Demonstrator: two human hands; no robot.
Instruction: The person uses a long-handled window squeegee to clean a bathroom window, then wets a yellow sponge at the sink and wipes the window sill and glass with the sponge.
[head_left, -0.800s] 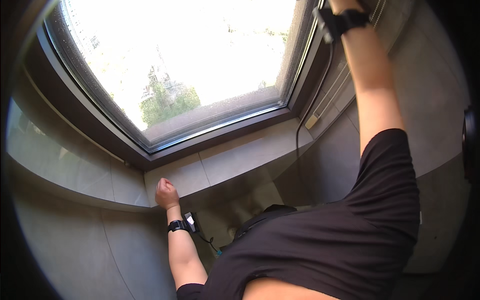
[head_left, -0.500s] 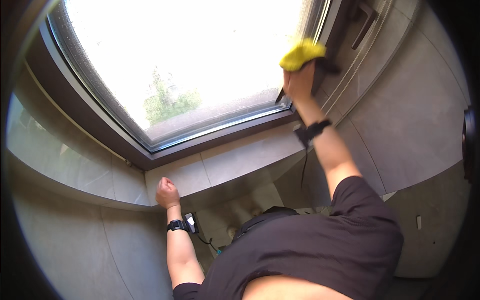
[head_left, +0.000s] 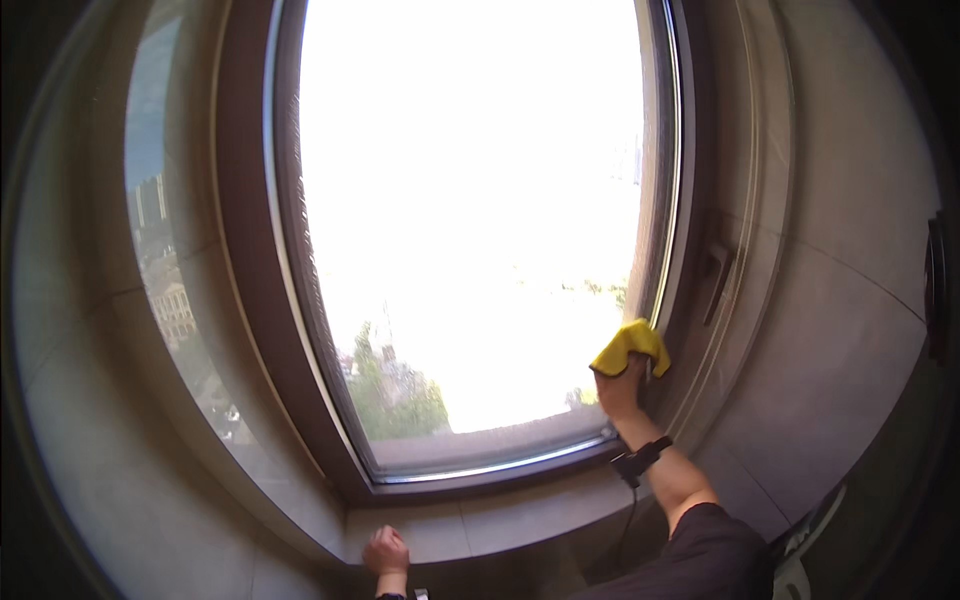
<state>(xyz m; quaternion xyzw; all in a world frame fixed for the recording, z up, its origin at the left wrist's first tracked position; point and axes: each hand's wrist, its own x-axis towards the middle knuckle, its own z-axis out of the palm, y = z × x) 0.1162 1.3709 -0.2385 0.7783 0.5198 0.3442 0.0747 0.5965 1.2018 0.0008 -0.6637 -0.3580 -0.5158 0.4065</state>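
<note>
A yellow cloth with a dark edge is in my right hand, whose fingers are closed and partly hidden by it. The cloth lies at the lower right part of the window pane, beside the right side of the frame. A black band with a cable circles my right wrist. Down at the left, my left hand is curled into a fist with nothing visible in it, over the left end of the tiled sill.
A dark frame surrounds the glass. To the right are a window handle, a thin hanging bead cord and a tiled wall. Glossy tiles on the left wall reflect buildings outside.
My view has tilted up, so more of the window shows and my hands sit lower in the picture. The right hand still holds the cloth near the frame's right side; the left stays fisted.
</note>
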